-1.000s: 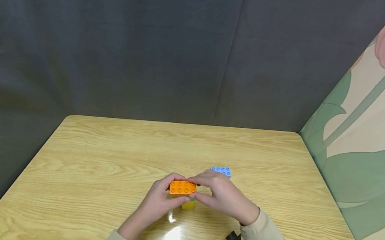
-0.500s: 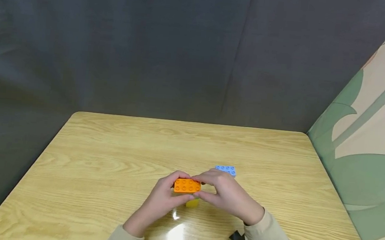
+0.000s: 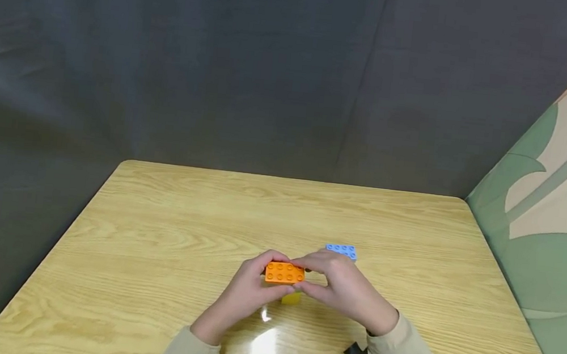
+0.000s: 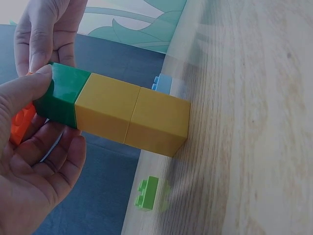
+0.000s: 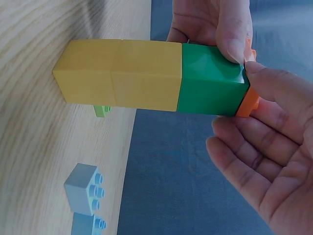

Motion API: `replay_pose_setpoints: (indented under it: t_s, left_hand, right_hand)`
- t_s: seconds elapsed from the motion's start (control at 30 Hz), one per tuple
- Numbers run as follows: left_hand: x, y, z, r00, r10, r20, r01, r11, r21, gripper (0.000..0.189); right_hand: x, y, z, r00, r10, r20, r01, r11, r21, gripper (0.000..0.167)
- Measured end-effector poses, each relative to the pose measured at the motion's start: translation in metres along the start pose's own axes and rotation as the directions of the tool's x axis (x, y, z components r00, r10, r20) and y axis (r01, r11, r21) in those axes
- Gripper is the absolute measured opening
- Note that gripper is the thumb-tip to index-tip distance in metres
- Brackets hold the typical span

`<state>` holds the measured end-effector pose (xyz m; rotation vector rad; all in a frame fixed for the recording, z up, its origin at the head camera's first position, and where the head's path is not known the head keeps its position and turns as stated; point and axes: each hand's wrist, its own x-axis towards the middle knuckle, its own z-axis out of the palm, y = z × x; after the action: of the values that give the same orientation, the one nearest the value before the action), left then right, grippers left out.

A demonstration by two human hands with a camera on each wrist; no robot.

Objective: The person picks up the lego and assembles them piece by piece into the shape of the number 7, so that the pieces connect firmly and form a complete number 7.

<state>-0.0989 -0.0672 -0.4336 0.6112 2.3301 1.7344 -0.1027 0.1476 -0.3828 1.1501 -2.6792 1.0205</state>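
An orange toy building brick (image 3: 284, 273) with studs on top caps a tower. Below it come a green brick (image 4: 63, 93) and two yellow bricks (image 4: 159, 120); the lowest appears to rest on the table. My left hand (image 3: 247, 292) grips the orange brick from the left, its thumb reaching along the near side onto the green brick's edge. From the right, my right hand (image 3: 347, 288) pinches the orange brick's other end between thumb and fingers. The two thumb tips nearly meet. In the head view the hands and orange brick cover most of the tower.
Beyond my right hand lies a blue studded brick (image 3: 341, 250); the right wrist view shows a light blue brick (image 5: 80, 188) with another blue piece beside it. A light green brick (image 4: 147, 193) sits on the wooden table (image 3: 155, 233). Dark cloth (image 3: 252, 71) hangs behind.
The head view has turned slightly, so everything sits farther right in it. Both hands keep their hold on the orange brick, with no clear movement against the table.
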Motion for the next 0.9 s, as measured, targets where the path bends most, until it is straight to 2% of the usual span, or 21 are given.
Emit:
replay_pose_setpoints:
  t_s: [0.33,0.9]
  left_hand:
    - [0.0002,-0.0003,-0.0001,1.000,0.011,0.003,-0.011,1.000,-0.001,0.037]
    - [0.0003,0.0003,-0.0001,1.000,-0.016,-0.001,0.016,1.000,0.000,0.037]
  right_hand:
    - [0.0008,0.0001,-0.0004,1.000,-0.011,-0.011,0.011,1.000,-0.014,0.031]
    - [0.0015,-0.0004,-0.0004,1.000,0.001,-0.003,-0.001,1.000,-0.028,0.031]
